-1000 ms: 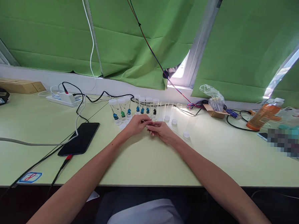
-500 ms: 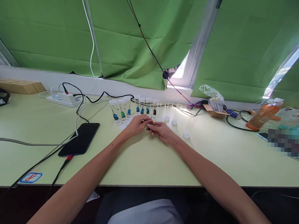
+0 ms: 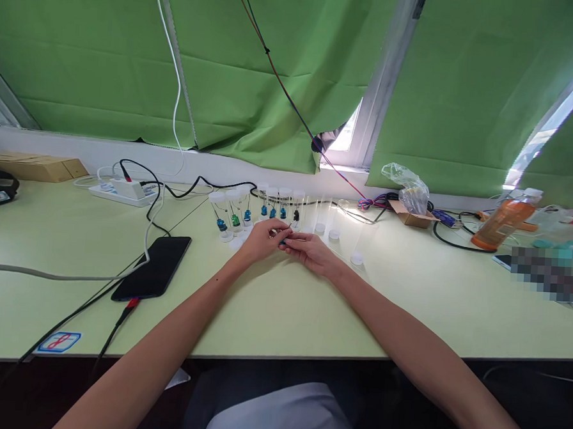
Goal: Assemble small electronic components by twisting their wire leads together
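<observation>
My left hand [image 3: 265, 237] and my right hand [image 3: 310, 250] meet over the middle of the table, fingertips pinched together. Between them is a small dark blue part [image 3: 282, 242], mostly covered by the fingers. A thin dark lead seems to stick up from it. Just behind stand several clear tubes with white caps. Small pieces with wire-like leads sit inside: blue ones [image 3: 222, 224], a green one [image 3: 236, 219] and a black one [image 3: 296, 215]. To the right of my hands are more clear tubes [image 3: 357, 257] with white ends, no coloured piece visible inside.
A black phone [image 3: 153, 268] with cables lies at the left. Behind it is a white power strip [image 3: 124, 193]. At the right are a small cardboard box [image 3: 412, 216] with a plastic bag and an orange drink bottle [image 3: 506, 219]. Green curtains hang behind the table.
My fingers have shifted slightly around the small part, and more of its blue colour shows. Both hands stay in nearly the same place.
</observation>
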A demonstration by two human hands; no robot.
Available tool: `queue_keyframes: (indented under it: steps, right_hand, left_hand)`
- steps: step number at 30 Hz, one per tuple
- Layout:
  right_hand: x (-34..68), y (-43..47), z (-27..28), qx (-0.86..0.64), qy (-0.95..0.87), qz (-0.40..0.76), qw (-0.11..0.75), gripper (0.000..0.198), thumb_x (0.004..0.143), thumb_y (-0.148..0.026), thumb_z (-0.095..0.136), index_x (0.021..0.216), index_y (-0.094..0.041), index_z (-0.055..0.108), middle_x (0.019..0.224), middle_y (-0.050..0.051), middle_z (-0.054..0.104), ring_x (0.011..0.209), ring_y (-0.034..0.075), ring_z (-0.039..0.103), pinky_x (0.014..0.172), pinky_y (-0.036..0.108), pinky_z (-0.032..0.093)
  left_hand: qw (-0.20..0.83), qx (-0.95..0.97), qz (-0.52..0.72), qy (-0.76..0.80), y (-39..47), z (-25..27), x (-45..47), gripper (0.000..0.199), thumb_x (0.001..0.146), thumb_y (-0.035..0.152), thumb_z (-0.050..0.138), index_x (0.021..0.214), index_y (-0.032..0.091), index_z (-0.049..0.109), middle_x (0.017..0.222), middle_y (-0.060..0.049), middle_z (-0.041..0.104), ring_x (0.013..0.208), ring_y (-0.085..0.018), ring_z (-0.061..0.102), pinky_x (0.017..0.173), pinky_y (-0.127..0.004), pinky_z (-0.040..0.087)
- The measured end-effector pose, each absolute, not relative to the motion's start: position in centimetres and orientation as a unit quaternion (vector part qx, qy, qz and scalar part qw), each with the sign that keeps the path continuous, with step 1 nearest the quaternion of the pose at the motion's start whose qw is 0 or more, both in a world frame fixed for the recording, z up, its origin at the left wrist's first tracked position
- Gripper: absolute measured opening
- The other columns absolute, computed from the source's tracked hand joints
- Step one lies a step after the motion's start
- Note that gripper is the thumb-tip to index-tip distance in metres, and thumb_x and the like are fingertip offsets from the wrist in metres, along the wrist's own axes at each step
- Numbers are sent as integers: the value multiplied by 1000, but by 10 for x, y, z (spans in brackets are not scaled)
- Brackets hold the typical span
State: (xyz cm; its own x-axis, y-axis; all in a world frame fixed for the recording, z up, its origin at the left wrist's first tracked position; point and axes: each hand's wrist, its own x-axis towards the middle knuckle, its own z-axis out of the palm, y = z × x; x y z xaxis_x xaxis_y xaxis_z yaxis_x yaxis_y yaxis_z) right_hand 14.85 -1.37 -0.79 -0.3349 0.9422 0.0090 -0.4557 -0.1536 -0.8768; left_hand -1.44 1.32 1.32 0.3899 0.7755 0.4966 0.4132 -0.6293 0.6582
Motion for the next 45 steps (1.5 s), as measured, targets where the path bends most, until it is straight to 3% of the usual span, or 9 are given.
queue_keyframes:
  steps: [11,18,34,37,42,45]
  right_hand:
    - [150,-15,-5,-294,-407,699,509,24,80,-6,68,104,-8,67,83,9,74,78,13,71,72,19,58]
    - [151,-18,-1,-294,-422,699,497,40,77,-9,71,116,-13,60,103,11,73,82,17,73,60,21,58]
    - [148,-22,0,-311,-486,666,473,58,75,-21,75,127,-21,49,113,10,71,80,20,74,58,26,59]
    - [146,-22,1,-353,-507,617,489,53,76,-22,73,123,-20,50,110,11,72,72,20,74,55,28,58]
    - [148,-16,-2,-442,-529,435,579,26,83,-33,64,103,-20,55,96,7,71,55,13,67,46,23,51]
    - [153,-14,-2,-457,-569,324,602,25,85,-42,59,100,-22,60,91,5,68,57,11,62,47,23,48]
  left_hand:
    - [213,772,433,413,12,10,-12,29,84,43,58,87,19,74,91,-6,74,82,-19,64,72,-29,49]
    - [221,757,437,433,13,8,-11,30,85,43,55,87,20,74,85,-4,74,73,-19,64,67,-29,48]
    - [158,778,423,436,15,9,-16,32,87,39,48,69,20,65,62,-1,62,58,-14,50,58,-27,37]
    - [163,770,430,442,17,9,-18,30,87,41,48,74,20,67,65,-1,65,57,-15,53,58,-27,40]
    - [196,761,432,441,19,7,-18,30,86,42,49,77,20,67,64,-1,66,51,-15,57,57,-27,44]
    - [190,789,397,428,18,5,-16,31,87,42,48,74,20,66,62,-1,65,48,-14,55,58,-27,44]
